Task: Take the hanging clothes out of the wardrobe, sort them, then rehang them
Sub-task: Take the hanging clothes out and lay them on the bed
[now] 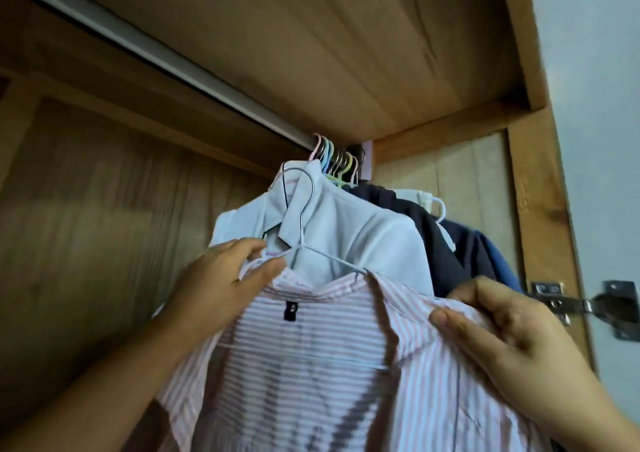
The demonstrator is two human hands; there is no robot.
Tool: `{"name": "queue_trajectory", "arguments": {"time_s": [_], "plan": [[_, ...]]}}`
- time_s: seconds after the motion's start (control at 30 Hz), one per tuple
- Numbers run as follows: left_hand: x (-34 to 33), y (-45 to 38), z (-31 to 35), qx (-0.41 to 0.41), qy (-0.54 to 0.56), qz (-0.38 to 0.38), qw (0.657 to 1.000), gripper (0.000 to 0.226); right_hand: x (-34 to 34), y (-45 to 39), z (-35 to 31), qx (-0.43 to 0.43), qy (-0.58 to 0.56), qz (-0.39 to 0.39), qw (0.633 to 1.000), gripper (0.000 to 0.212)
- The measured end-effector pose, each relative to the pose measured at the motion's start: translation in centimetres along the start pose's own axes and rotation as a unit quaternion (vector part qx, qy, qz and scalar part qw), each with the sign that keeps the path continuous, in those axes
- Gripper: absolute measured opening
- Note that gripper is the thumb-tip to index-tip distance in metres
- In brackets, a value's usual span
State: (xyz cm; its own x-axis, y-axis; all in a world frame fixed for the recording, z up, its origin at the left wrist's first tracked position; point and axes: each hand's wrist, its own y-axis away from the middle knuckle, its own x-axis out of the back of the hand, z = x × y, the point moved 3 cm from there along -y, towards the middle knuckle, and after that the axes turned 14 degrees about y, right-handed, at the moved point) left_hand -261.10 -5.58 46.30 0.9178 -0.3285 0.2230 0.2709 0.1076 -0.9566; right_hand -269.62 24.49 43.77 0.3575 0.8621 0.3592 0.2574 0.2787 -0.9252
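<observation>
Head view, looking up into wardrobe. Pink-striped shirt [311, 365] was on a white wire hanger [322, 256], held off the rail [166, 56] in front of the person, below and nearer the camera than the rail.

Left hand [221, 282]: fingers [273, 267] pinched the left arm of the hanger together with the collar, thumb and forefinger closed on it. Right hand [512, 327]: fingers curled round the shirt's right shoulder fabric, thumb on top.

Hanger hook [301, 188] stood upright, free of the rail, its tip overlapping the white collared shirt [346, 237] hanging behind. The hanger's long axis ran left to right between the hands, roughly crosswise to the rail.

Rail lay up and away from both hands; bare rail stretched to the left. Remaining clothes, with pastel hanger hooks [334, 160], were bunched at the rail's right end against the wardrobe side panel [446, 181].

Judgement: left hand controls the hook, so it leads any rehang or removal. Which of these was in hand, cannot tell.
</observation>
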Motion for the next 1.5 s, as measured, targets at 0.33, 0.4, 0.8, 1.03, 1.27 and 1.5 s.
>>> {"name": "queue_trajectory", "arguments": {"time_s": [0.33,0.4,0.8,1.03,1.27,1.5], "plan": [[-3.7,14.2,5.9,-0.006,0.046,-0.059,0.997,0.047,5.2,14.3,2.1,0.009,0.141,-0.141,0.98,0.031],[-4.7,17.1,8.9,0.01,0.053,-0.083,0.995,0.055,7.2,17.6,1.8,-0.002,0.149,-0.175,0.973,0.035],[-14.4,29.9,27.0,-0.127,0.119,-0.205,0.963,0.057,23.6,37.5,2.9,-0.242,0.19,-0.183,0.934,0.046],[-21.0,33.7,40.5,-0.218,0.316,-0.247,0.89,0.058,34.0,45.5,1.7,-0.362,0.302,-0.148,0.87,0.051],[-26.4,35.9,55.9,-0.238,0.491,-0.256,0.798,0.041,45.1,50.7,-1.3,-0.461,0.444,-0.034,0.767,0.061],[-30.1,38.4,69.9,-0.244,0.634,-0.318,0.662,0.056,52.7,53.8,-6.4,-0.516,0.618,0.026,0.592,0.073]]}}
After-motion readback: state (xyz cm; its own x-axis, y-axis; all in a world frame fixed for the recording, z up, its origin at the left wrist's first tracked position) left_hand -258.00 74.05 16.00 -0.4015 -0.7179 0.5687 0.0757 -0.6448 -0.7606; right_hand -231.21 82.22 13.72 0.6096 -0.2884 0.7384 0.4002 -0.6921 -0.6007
